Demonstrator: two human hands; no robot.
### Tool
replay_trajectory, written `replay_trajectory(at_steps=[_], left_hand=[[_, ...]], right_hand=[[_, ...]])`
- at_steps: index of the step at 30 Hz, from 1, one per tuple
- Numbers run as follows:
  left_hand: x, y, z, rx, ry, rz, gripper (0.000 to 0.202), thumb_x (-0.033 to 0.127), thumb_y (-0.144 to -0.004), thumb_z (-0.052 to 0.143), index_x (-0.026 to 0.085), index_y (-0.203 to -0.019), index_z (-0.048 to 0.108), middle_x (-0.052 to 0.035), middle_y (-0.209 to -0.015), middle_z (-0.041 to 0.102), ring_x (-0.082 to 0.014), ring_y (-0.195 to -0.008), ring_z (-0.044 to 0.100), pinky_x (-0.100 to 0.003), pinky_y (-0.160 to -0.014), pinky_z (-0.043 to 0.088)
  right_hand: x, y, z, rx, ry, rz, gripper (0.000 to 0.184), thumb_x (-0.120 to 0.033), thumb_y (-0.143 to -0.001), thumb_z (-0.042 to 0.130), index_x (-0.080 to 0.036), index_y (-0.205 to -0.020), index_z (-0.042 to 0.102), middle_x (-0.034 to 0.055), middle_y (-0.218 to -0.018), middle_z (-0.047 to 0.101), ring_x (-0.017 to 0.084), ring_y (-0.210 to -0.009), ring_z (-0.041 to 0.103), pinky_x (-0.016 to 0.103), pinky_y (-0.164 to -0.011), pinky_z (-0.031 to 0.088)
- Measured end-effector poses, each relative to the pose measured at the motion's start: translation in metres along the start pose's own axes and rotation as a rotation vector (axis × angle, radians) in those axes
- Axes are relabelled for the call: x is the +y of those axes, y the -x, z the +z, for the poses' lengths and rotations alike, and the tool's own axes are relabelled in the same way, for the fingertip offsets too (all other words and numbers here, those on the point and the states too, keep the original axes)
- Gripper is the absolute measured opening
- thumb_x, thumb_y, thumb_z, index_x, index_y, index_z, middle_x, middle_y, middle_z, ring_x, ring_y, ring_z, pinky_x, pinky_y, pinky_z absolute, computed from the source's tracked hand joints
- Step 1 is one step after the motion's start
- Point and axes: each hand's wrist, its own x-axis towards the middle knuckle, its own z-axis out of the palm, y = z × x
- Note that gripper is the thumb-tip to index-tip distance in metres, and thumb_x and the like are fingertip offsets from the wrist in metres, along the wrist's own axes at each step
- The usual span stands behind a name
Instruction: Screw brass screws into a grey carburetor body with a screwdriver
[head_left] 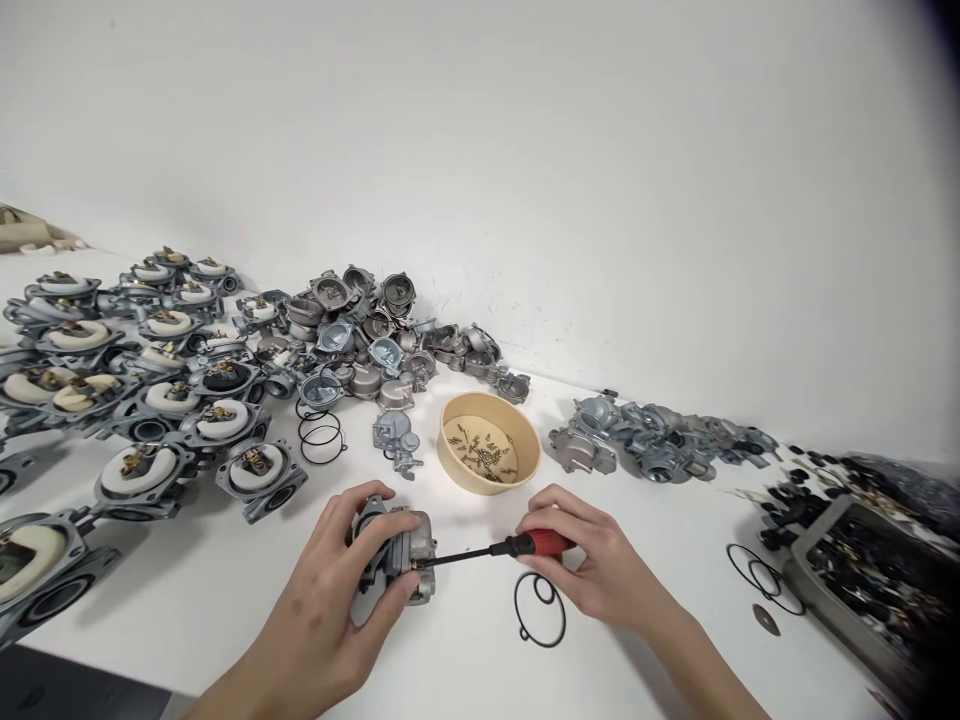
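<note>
My left hand [334, 590] is closed around a grey metal carburetor [421, 535], which lies on its side on the white table. In my right hand [592, 550] is a screwdriver [544, 543] with a red and black handle. Its dark shaft runs left, and the tip meets the carburetor's side near my left thumb, at a small brass-coloured screw. Just below the screwdriver lie black rubber gaskets [541, 640]. Beyond my hands stands a round cream bowl [491, 490] with several small brass-coloured screws in its bottom.
Carburetor bodies with white floats [142, 470] crowd the left side. Metal float bowls [360, 335] are heaped at the back, and more grey castings [660, 440] at the right. A metal tray [832, 600] of small black parts stands far right, near a thin disc [766, 619].
</note>
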Motion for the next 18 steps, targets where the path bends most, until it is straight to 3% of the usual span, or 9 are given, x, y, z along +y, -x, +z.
replay_trajectory(at_steps=[5, 8, 11, 18], left_hand=[[0.0024, -0.0016, -0.0009, -0.015, 0.002, -0.044, 0.032, 0.025, -0.100, 0.057, 0.034, -0.131, 0.058, -0.0119, -0.144, 0.047, -0.0326, -0.129, 0.059, -0.047, -0.104, 0.054], [0.0037, -0.0027, -0.0013, -0.015, 0.006, -0.041, 0.032, 0.023, -0.100, 0.057, 0.034, -0.130, 0.059, -0.0111, -0.143, 0.048, -0.0317, -0.130, 0.059, -0.045, -0.105, 0.054], [0.0041, -0.0038, -0.0011, -0.001, 0.004, -0.037, 0.033, 0.021, -0.098, 0.057, 0.035, -0.127, 0.060, -0.0089, -0.139, 0.051, -0.0304, -0.127, 0.062, -0.042, -0.101, 0.056], [0.0008, -0.0042, 0.0006, 0.014, -0.007, -0.010, 0.035, 0.017, -0.095, 0.060, 0.034, -0.126, 0.060, -0.0093, -0.137, 0.052, -0.0286, -0.123, 0.065, -0.039, -0.100, 0.057]], right_hand=[[-0.0042, 0.0018, -0.0007, -0.116, -0.054, 0.080, 0.008, -0.024, -0.097, 0.069, -0.024, -0.104, 0.065, 0.0010, -0.079, 0.067, 0.015, -0.063, 0.054, 0.026, -0.055, 0.043], [-0.0053, 0.0021, -0.0022, -0.115, -0.117, 0.064, 0.017, -0.024, -0.099, 0.062, -0.024, -0.115, 0.069, 0.0037, -0.085, 0.066, 0.016, -0.067, 0.055, 0.027, -0.058, 0.043], [-0.0069, -0.0001, -0.0036, -0.114, -0.165, 0.067, 0.021, -0.024, -0.103, 0.054, -0.023, -0.113, 0.073, 0.0053, -0.087, 0.061, 0.016, -0.065, 0.051, 0.028, -0.057, 0.042], [-0.0081, -0.0018, -0.0008, -0.130, -0.176, 0.054, 0.015, -0.016, -0.093, 0.064, -0.023, -0.106, 0.067, 0.0068, -0.095, 0.065, 0.018, -0.073, 0.056, 0.027, -0.056, 0.043]])
